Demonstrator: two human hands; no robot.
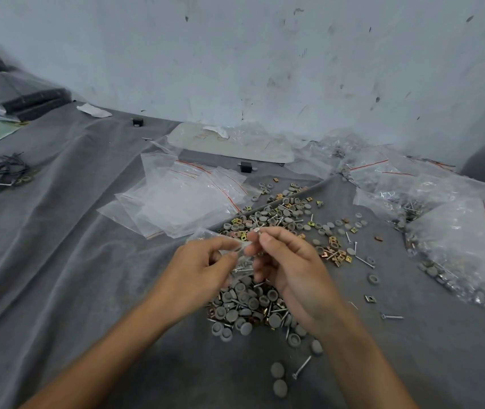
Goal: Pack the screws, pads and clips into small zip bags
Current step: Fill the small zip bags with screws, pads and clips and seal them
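Note:
My left hand (203,271) pinches the mouth of a small clear zip bag (242,262) that holds a few screws. My right hand (287,262) pinches a small screw (256,230) by its head, right at the bag's opening. Below both hands lies a heap of grey round pads, screws and brass clips (247,305). A second spread of the same parts (291,216) lies just beyond the hands. A stack of empty zip bags (176,199) with red seal lines sits to the far left of that spread.
Filled bags (457,240) are piled at the right. A grey cloth (73,261) covers the table. Loose pads (278,379) and a screw (302,366) lie near the front. A white board (229,143) rests by the wall; black ties (8,172) lie far left.

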